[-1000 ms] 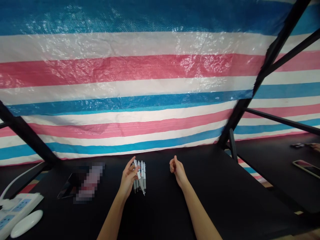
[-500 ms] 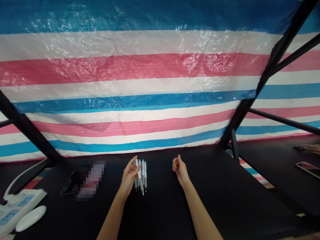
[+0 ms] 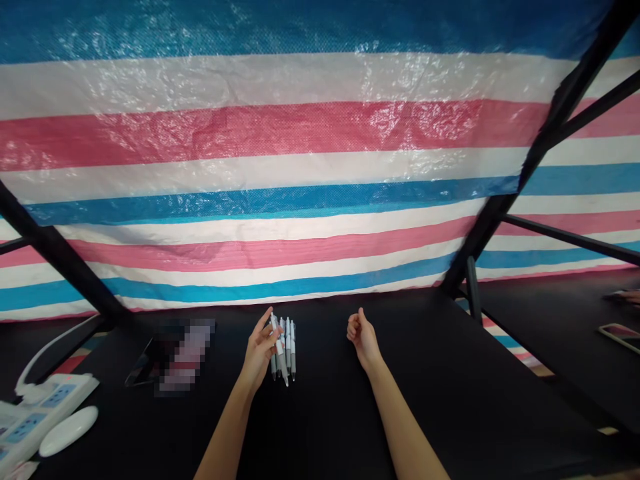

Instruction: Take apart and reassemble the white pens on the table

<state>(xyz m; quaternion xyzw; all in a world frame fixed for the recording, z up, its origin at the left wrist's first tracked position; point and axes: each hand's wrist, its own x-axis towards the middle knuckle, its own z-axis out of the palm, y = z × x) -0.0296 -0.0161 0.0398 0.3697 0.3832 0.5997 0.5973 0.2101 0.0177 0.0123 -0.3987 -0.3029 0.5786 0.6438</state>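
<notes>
My left hand (image 3: 257, 357) pinches a white and grey pen (image 3: 281, 358) between thumb and fingers, its tip pointing toward me. Several similar pens (image 3: 292, 352) lie side by side on the black table (image 3: 320, 420), just under and to the right of that hand. Part of the row is hidden by the held pen and my fingers. To the right, apart from the pens, my right hand (image 3: 365, 345) is curled into a loose fist with the thumb on top, and nothing shows in it.
At the left lie a phone-like dark object (image 3: 143, 363), partly blurred out, a white power strip (image 3: 55, 407) with a cable, and a white oval object (image 3: 69, 431). Black metal frame bars (image 3: 483, 233) and a striped plastic sheet (image 3: 280, 253) stand behind. A phone (image 3: 623, 335) lies on the right-hand table.
The view has shifted slightly. My left hand still holds the pen, now turned a little above the row. My right hand keeps its curled pose.
</notes>
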